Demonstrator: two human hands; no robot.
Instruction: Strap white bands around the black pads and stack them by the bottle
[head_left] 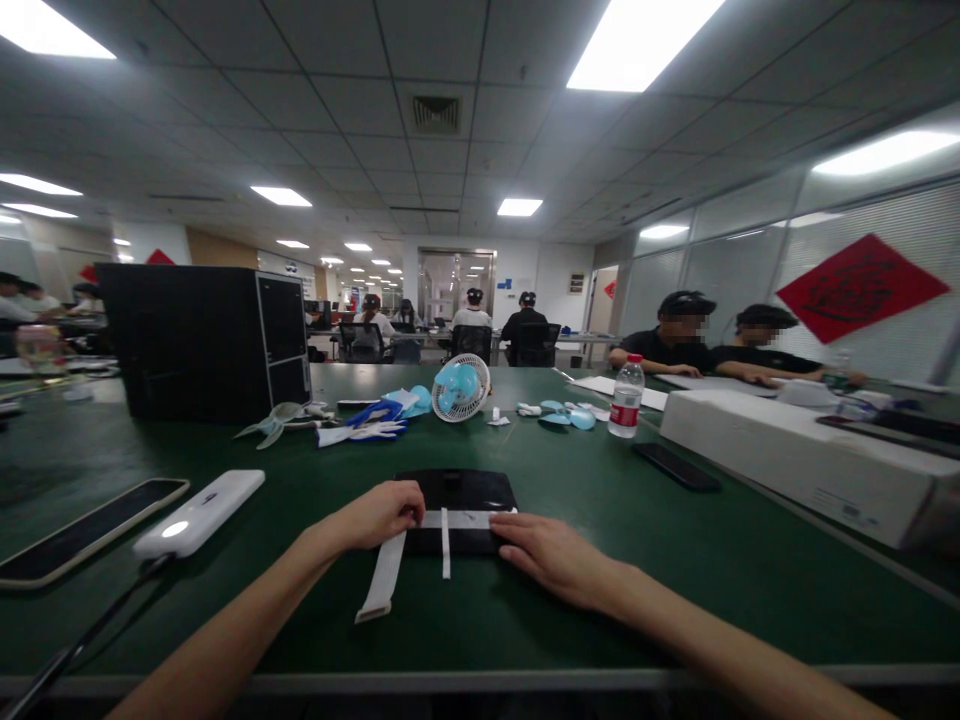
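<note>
A flat black panel-like object (457,488) lies on the green table in front of me; I cannot make out its exact kind. Across it runs a white strap (471,519), and a narrow white strip (445,550) crosses that, hanging toward me. At the strap's left end the fingers of my left hand (386,512) are curled and pinched on it. From beneath that hand a wider ribbed white band (382,580) trails onto the table. My right hand (551,555) lies with fingers stretched flat on the strap's right end and the black object's edge.
To the left are a phone (90,530) and a white power bank (201,512) with a cable. Behind stand a black computer case (187,340), gloves (364,425) and a small fan (461,388). A water bottle (626,398), another phone (675,467) and a long white box (802,450) are on the right.
</note>
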